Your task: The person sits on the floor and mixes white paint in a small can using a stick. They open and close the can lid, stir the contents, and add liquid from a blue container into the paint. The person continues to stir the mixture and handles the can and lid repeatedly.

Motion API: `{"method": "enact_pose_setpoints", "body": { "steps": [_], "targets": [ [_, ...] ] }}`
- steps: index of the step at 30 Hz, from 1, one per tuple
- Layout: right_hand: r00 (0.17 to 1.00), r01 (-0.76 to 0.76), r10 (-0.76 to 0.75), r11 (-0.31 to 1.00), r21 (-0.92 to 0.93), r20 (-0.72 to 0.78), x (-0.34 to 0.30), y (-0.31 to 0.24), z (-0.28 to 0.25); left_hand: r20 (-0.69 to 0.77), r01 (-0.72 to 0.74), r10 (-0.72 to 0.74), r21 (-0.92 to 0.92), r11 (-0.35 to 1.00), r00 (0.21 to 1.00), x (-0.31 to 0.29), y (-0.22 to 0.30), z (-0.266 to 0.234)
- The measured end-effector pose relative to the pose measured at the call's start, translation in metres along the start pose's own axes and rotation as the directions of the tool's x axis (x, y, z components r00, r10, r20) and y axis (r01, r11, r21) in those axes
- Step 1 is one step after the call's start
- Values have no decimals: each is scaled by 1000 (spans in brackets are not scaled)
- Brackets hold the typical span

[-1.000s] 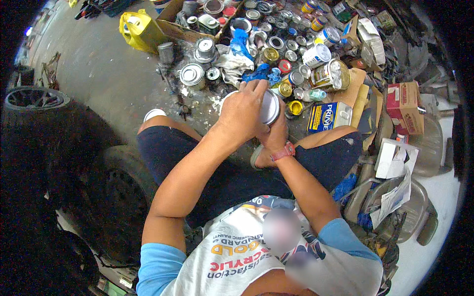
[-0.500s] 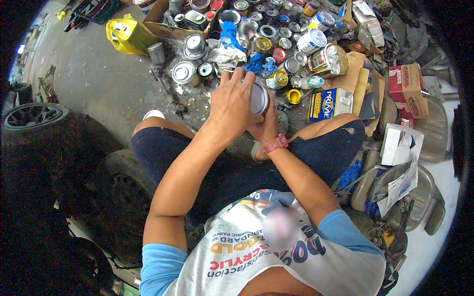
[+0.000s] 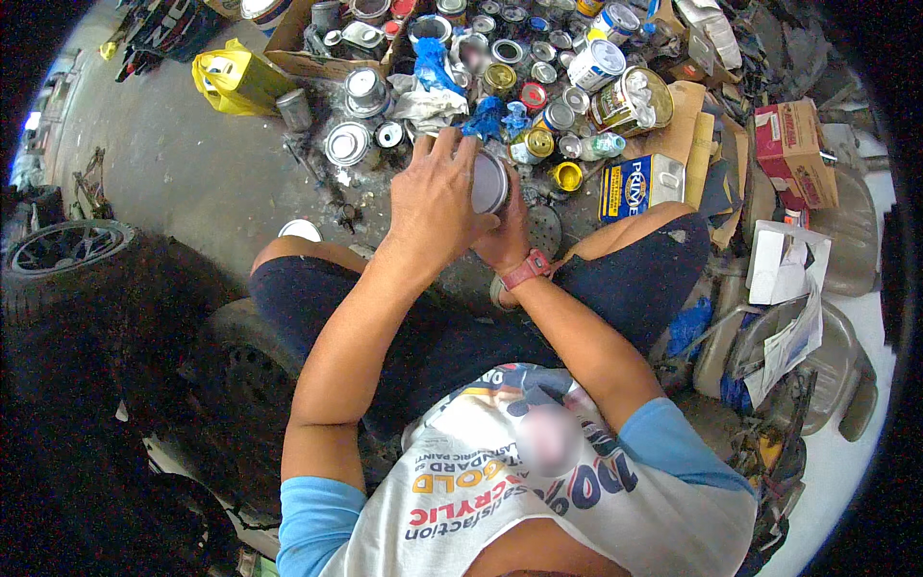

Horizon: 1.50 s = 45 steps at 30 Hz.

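Between my two hands, above my crossed legs, is a round metal can point(image 3: 489, 183) with a grey round end turned up toward me; it is tilted. My left hand point(image 3: 435, 197) wraps over its left side, fingers bent across the far rim. My right hand point(image 3: 507, 236) grips it from the right and below, partly hidden behind my left hand and the can. A red watch sits on my right wrist. Past the can lie blue crumpled cloths point(image 3: 483, 119) and a whitish rag point(image 3: 428, 108).
Many paint cans crowd the floor ahead, with an open yellow cup point(image 3: 567, 176) and a blue-yellow container point(image 3: 642, 188). A yellow bag point(image 3: 229, 82) stands at left, near a wheel point(image 3: 72, 248). Boxes point(image 3: 796, 154) and a grey plastic chair point(image 3: 817, 370) are at right.
Both hands have shifted slightly left together with the can. The view has turned a little, so the surroundings sit somewhat higher. My grip looks the same.
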State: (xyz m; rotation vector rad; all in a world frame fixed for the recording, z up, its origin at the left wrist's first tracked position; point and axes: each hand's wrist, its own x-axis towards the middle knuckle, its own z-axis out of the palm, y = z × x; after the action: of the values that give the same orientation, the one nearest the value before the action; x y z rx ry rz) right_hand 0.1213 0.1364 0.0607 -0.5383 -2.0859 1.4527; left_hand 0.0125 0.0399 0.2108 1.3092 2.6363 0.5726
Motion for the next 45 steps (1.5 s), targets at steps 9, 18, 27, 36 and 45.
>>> {"method": "enact_pose_setpoints", "body": {
  "steps": [9,18,27,36,45],
  "targets": [
    [997,79,-80,997,-4,-23,5,-1,3,-46,41,-43,-45,998,998,-6,5,-3],
    [998,60,-60,998,5,-14,1,6,6,-3,83,-83,-58,995,997,-3,2,-6],
    [986,159,-160,987,-14,-43,10,2,2,-142,41,-53,-91,995,988,-10,8,-9],
    [981,193,-195,978,-78,-20,20,-5,1,-180,21,-41,-110,994,983,-9,2,-11],
    [1000,17,-17,999,-34,-2,16,-19,-14,78,140,-150,-875,463,986,3,-41,-18]
  ]
}}
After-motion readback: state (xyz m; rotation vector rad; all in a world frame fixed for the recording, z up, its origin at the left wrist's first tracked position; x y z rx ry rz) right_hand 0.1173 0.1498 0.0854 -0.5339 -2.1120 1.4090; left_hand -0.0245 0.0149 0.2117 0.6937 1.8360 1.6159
